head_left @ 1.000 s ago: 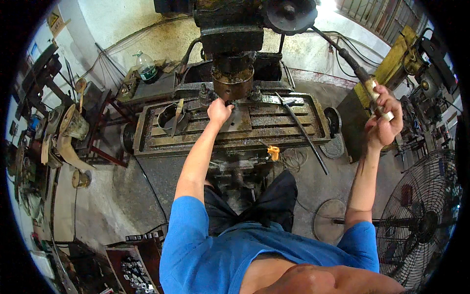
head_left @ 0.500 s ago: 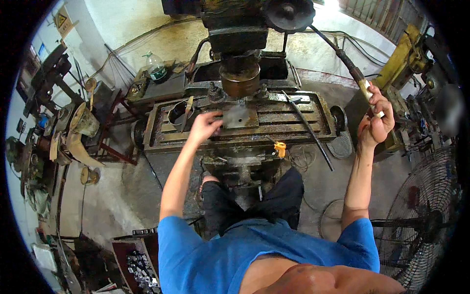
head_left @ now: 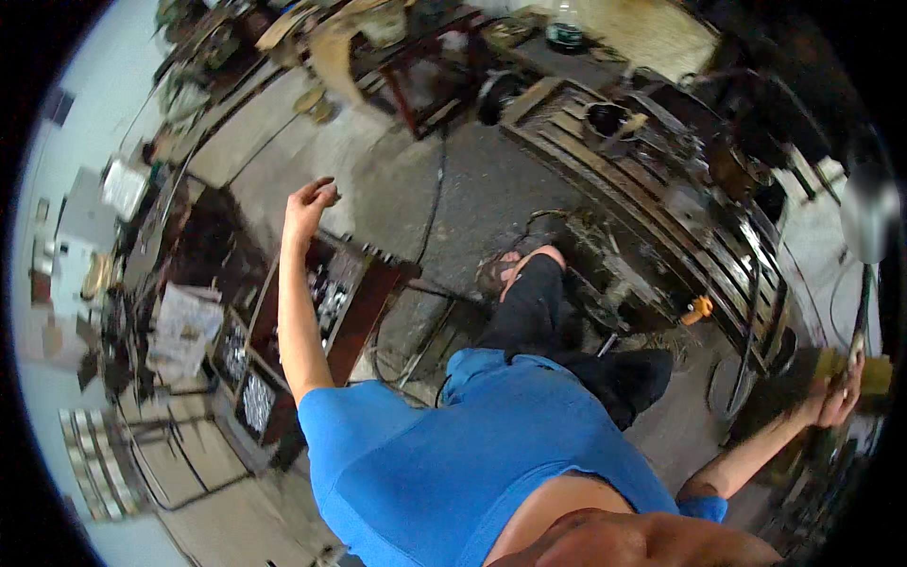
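Observation:
My left hand (head_left: 310, 204) is raised out to the left, beyond the brown box (head_left: 373, 295) of small shiny metal pieces. Its fingers are curled together; whatever may be in them is too small to make out. At the far right, my right hand (head_left: 835, 399) is closed round the pale grip of a long lever (head_left: 862, 317) on the machine. The slotted machine table (head_left: 619, 185) lies ahead to the right, with a round dark container (head_left: 605, 120) on it. A yellow-orange handle (head_left: 697, 310) sticks out at its front edge.
Loose papers (head_left: 186, 326) lie left of the box, beside another compartment of metal pieces (head_left: 255, 404). A dark red stand (head_left: 416, 94) and a large bottle (head_left: 565, 30) stand at the back. A black cable (head_left: 436, 194) crosses the concrete floor.
My view and body have swung left. My left hand has left the machine table and moved out toward the metal-piece box. My right hand has stayed on the lever.

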Demonstrator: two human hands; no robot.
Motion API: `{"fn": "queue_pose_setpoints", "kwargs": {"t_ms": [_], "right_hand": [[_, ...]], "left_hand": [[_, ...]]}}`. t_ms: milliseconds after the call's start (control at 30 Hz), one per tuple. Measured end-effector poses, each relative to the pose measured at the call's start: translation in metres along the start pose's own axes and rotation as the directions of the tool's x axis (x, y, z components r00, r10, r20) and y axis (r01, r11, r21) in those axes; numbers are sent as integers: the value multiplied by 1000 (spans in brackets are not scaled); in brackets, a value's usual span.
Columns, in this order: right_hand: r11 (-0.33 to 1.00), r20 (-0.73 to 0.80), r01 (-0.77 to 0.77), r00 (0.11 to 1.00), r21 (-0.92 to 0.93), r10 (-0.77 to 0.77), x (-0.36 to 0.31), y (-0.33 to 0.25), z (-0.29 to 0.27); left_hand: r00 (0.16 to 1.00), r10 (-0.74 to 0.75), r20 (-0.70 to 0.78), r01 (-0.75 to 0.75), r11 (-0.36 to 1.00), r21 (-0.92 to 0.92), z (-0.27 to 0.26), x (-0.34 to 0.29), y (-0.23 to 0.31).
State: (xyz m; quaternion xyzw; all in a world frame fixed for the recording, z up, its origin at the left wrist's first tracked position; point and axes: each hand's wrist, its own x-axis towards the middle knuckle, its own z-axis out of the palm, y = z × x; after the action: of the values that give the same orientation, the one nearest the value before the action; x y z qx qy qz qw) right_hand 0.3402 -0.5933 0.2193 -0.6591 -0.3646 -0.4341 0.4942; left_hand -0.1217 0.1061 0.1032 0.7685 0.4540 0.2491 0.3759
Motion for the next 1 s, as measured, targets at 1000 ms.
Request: {"fn": "queue_pose_setpoints", "kwargs": {"t_ms": [1000], "right_hand": [[995, -124, -48, 990, 92, 60, 11, 31, -24]], "left_hand": [[839, -373, -395, 526, 374, 764, -49, -94, -140]]}}
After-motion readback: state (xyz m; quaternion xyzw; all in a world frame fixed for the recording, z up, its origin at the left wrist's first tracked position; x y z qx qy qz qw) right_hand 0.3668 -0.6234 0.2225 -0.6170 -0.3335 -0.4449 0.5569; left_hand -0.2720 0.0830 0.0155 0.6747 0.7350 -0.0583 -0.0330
